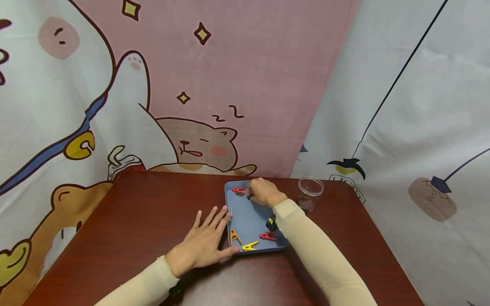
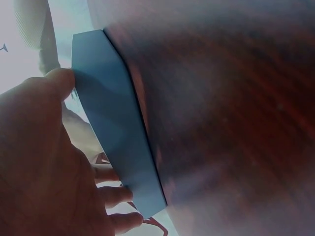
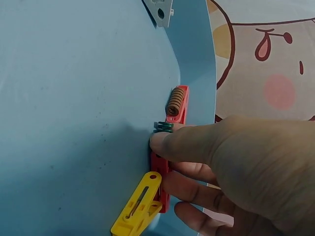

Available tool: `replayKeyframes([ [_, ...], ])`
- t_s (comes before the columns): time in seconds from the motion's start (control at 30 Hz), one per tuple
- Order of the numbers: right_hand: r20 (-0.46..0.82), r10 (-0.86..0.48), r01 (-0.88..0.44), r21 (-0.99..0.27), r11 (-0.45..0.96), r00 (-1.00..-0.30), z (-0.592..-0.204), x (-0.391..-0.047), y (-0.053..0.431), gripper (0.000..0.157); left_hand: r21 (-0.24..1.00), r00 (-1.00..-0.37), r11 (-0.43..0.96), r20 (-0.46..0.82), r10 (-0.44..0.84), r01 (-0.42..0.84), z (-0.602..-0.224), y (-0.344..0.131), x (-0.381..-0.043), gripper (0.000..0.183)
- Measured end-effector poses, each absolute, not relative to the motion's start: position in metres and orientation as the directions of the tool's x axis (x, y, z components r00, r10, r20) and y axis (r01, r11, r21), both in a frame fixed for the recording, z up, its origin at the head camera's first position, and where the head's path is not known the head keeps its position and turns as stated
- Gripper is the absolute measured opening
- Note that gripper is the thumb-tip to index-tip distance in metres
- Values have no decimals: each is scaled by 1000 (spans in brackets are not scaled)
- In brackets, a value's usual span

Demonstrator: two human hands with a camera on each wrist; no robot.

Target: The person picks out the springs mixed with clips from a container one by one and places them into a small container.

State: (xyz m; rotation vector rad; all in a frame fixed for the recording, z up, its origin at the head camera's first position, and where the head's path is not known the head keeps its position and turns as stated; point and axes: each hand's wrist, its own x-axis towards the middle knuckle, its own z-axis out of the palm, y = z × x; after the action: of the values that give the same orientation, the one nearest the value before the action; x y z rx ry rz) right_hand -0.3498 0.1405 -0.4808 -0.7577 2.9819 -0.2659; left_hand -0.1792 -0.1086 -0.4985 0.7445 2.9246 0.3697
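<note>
"One little green spring is pinched between the thumb and fingers of the right hand, inside the far end of the blue tray. Is it heavy?"

"I'd guess it's very light. It looks like bouncy wire, so it should squish and not break. It may be a bit slippery."

"Where's the best place to hold it?"

"Around its sides, I think. Squeeze its ends and it might pop away."

"What about the left hand?"

"Its fingers are spread apart, touching the tray's left edge."

"And around the tray?"

"Under it is a shiny brown table. Right of it stands a clear jar. Behind it hangs a big cloth with a sleepy cartoon animal."
</note>
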Motion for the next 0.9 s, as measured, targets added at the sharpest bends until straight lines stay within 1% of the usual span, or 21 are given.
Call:
replayKeyframes([
  [0.2, 1, -487, -477, -199, 856, -874, -478, -347, 143, 10, 263, -875, 849, -38, 483, 458, -498, -108, -179, 109],
  [0.63, 64, -489, -490, -233, 840, -870, -476, -344, 147, 11, 252, -877, 856, -51, 477, 451, -497, -108, -178, 110],
  [0.9, 89, -523, -527, -259, 810, -848, -475, -341, 155, 14, 250, -879, 858, -48, 474, 449, -498, -107, -179, 110],
])
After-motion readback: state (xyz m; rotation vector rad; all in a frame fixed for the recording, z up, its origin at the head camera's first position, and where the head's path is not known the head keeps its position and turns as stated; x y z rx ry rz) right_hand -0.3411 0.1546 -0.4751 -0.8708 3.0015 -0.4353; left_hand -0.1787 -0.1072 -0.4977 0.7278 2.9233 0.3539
